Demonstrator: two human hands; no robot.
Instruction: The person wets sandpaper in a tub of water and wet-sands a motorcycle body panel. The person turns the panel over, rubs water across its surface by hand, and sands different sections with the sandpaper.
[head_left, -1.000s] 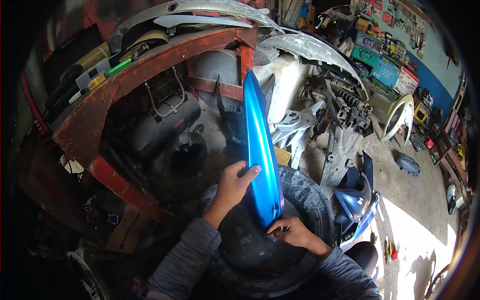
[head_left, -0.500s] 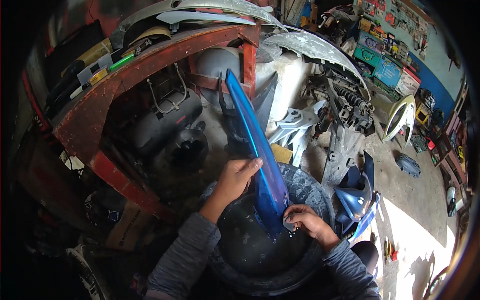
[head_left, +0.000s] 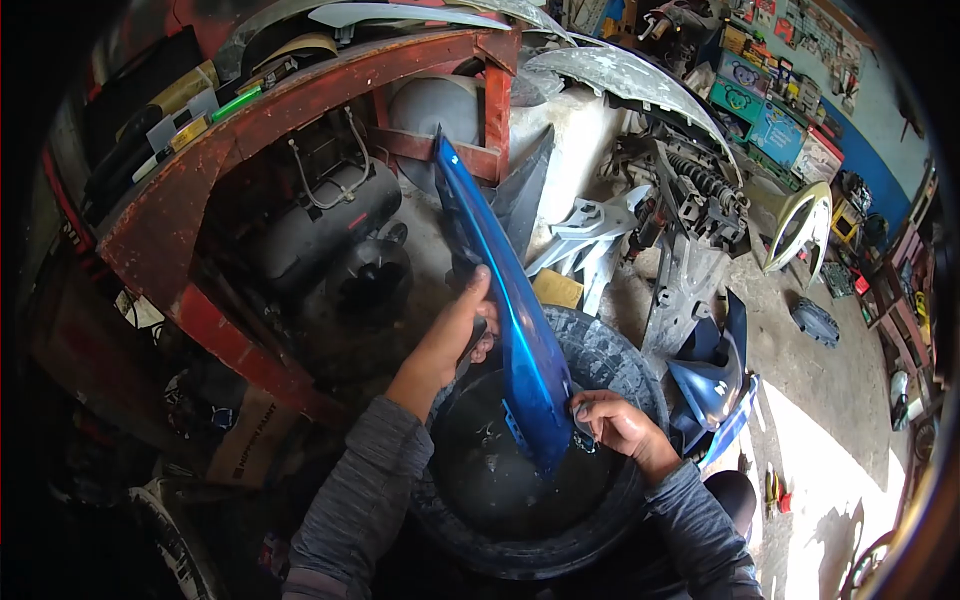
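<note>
Your blue fairing panel could slip into the black tub if your left hand, fingers curled around its left edge, loosens. Your right hand has its fingers bent nearly together at the lower right edge; I cannot tell whether they grip anything. Slanting through frame centre, the panel looks long, tapered and glossy.
</note>
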